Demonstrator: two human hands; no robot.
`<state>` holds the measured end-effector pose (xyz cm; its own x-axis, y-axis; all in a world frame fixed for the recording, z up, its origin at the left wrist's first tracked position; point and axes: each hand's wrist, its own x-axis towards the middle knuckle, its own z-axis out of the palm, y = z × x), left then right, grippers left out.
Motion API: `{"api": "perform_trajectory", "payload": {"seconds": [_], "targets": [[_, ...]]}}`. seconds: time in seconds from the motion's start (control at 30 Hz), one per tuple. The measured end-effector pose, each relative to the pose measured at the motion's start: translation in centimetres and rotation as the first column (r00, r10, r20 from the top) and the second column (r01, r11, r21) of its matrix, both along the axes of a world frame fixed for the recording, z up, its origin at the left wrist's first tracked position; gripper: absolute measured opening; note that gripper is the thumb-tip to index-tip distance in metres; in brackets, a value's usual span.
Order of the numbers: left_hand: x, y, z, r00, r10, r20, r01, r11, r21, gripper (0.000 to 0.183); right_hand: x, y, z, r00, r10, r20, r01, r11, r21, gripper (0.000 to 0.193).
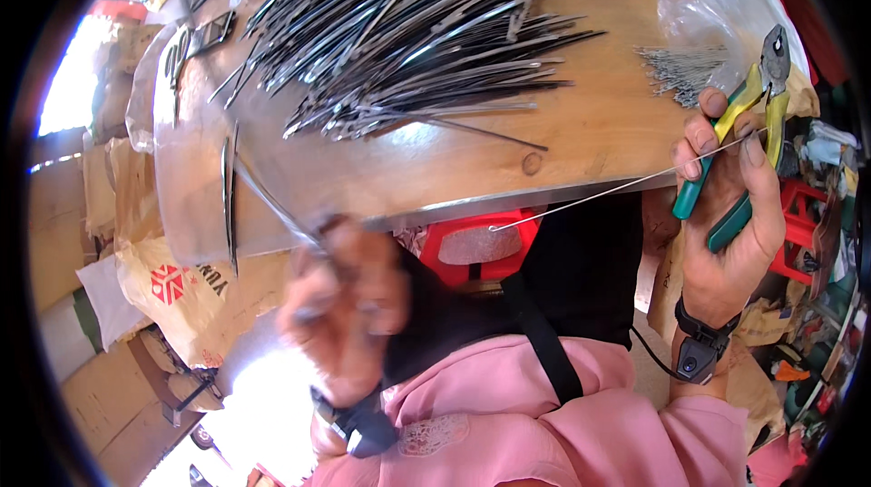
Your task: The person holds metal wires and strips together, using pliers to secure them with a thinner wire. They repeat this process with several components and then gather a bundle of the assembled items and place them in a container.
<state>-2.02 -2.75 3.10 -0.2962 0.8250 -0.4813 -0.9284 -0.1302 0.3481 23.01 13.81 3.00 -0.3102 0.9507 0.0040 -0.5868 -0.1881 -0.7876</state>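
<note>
My left hand (345, 305), smeared by motion, is closed round the lower end of a thin dark metal strip (270, 199), which slants up and left over the table's near edge. In my right hand (737, 224) is a pair of pliers (749, 95) with yellow and green handles, jaws pointing up. The same hand pinches a thin wire (610, 189) between thumb and fingertip; it runs left across the table edge and ends in a small hook. A big heap of dark metal strips (399, 42) lies across the far middle of the table.
The wooden table (599, 137) has a metal front edge. Two or so loose strips (229, 206) lie at its left. A bundle of short wires (685, 71) and a clear plastic bag (703, 19) lie at the right. A red stool (481, 246) shows below the edge; another red plastic thing (800, 228) stands right.
</note>
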Motion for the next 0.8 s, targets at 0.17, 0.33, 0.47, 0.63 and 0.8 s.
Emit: {"api": "perform_trajectory", "payload": {"seconds": [0.17,0.33,0.47,0.63,0.8], "targets": [[2.4,0.7,-2.4,0.918,-0.368,-0.145,0.364,0.93,-0.053,0.029,-1.8,-2.0,0.8,0.999,-0.023,0.048,0.024,1.0,-0.014,0.018],[2.7,-0.6,-3.8,0.872,-0.406,-0.273,0.385,0.914,-0.131,0.027,-2.6,-3.2,0.1,0.989,-0.013,0.144,-0.009,0.989,0.149,0.016],[3.3,-0.8,-4.0,0.902,-0.403,-0.154,0.401,0.915,-0.048,0.023,-3.4,-4.3,-0.7,0.978,-0.016,0.209,-0.033,0.974,0.225,0.017],[3.3,-1.0,-4.6,0.91,-0.408,0.07,0.404,0.913,0.061,0.021,-3.1,-4.7,-0.9,0.974,0.007,0.228,-0.065,0.966,0.25,0.017],[2.9,-0.8,-4.5,0.88,-0.455,-0.138,0.455,0.89,-0.028,0.023,-2.0,-4.1,-0.3,0.956,-0.002,0.293,-0.081,0.96,0.269,0.015]]}}
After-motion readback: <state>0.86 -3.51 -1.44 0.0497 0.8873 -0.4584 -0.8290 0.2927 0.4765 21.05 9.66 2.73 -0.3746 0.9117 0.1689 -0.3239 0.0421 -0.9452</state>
